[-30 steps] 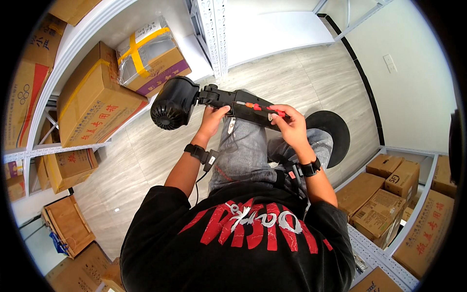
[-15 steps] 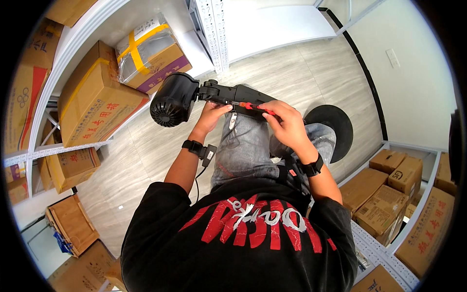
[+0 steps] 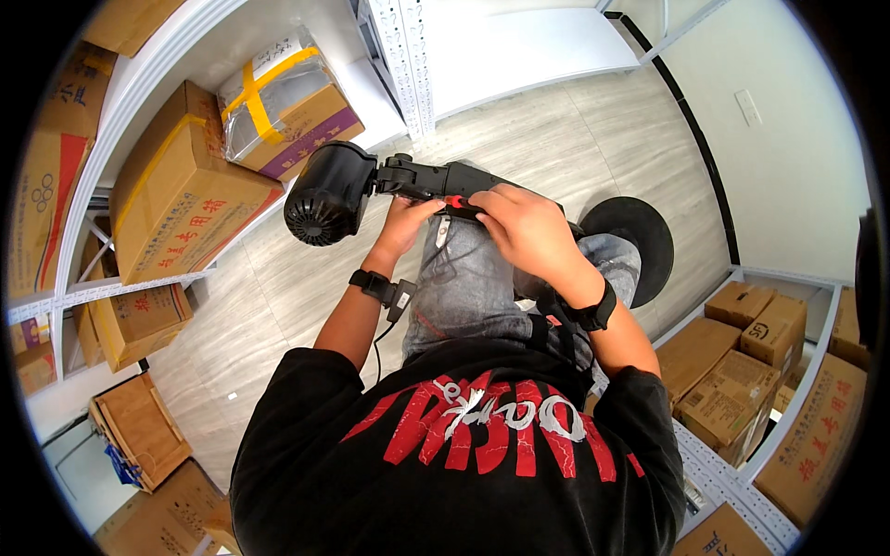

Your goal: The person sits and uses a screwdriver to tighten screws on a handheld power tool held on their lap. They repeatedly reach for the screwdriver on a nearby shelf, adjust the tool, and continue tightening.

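Observation:
A black fixture (image 3: 436, 181) that looks like a spotlight lies across my thighs. Its round, vented head (image 3: 326, 195) points to the left, joined by a hinge to a long flat body. My left hand (image 3: 401, 227) grips the body from beneath near the hinge, thumb along its near edge. In my right hand (image 3: 533, 232) is a red screwdriver (image 3: 455, 202), its handle mostly covered by the fingers. The screwdriver's tip meets the near side of the body by my left thumb; the exact contact spot is too small to make out. A thin pale tag (image 3: 443, 232) hangs below the body.
Shelves on the left carry cardboard boxes (image 3: 190, 185), one taped in yellow (image 3: 287, 107). More boxes (image 3: 728, 398) fill a low rack at the right. Beside my right knee is a round black disc (image 3: 640, 246). A white shelf (image 3: 533, 56) stands ahead.
My right hand has shifted left and further over the screwdriver, covering more of its handle. The fixture and my left hand have barely moved.

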### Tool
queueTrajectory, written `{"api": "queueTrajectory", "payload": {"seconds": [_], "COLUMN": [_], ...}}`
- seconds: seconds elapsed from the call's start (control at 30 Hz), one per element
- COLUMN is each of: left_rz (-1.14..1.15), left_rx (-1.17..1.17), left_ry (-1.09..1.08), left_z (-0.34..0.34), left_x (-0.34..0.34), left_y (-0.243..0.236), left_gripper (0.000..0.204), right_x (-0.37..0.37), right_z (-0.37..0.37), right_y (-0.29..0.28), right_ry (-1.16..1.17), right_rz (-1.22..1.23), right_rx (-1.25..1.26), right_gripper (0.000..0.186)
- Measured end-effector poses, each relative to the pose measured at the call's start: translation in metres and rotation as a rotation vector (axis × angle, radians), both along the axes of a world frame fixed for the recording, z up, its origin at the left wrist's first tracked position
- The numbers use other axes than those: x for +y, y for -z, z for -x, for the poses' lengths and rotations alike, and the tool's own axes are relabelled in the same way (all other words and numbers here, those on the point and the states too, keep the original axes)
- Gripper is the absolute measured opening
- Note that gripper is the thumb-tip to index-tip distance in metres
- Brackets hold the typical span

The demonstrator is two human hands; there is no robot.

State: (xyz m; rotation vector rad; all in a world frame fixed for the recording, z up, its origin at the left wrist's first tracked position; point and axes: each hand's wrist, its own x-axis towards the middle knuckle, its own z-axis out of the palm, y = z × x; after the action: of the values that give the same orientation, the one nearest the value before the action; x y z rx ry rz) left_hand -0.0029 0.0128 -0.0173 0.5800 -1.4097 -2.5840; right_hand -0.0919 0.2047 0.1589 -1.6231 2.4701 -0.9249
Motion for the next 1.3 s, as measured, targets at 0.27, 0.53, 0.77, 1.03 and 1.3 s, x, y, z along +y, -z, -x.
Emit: {"api": "queueTrajectory", "payload": {"seconds": [0.27,0.53,0.77,1.03,1.3], "left_rz": [0.024,-0.013,0.006,0.022,0.031], "left_rx": [0.036,0.059,0.050,0.060,0.026], "left_ry": [-0.033,-0.016,-0.020,-0.002,-0.026], "left_z": [0.003,0.002,0.002,0.002,0.004], "left_x": [0.005,0.005,0.004,0.003,0.004], "left_y": [0.001,-0.004,0.001,0.002,-0.001], "left_gripper": [0.027,0.029,0.032,0.033,0.033], "right_x": [-0.027,-0.032,-0.035,-0.036,-0.035], "right_z": [-0.004,-0.002,-0.006,-0.008,-0.001], "right_y": [-0.014,-0.015,-0.020,-0.019,-0.008], "right_ry": [0.050,-0.057,0.061,0.121,-0.001], "right_rz": [-0.237,-0.203,-0.282,-0.430,-0.059], "right_rx": [0.133,0.163,0.170,0.087,0.192], "right_gripper": [0.016,0.019,0.020,0.022,0.031]}}
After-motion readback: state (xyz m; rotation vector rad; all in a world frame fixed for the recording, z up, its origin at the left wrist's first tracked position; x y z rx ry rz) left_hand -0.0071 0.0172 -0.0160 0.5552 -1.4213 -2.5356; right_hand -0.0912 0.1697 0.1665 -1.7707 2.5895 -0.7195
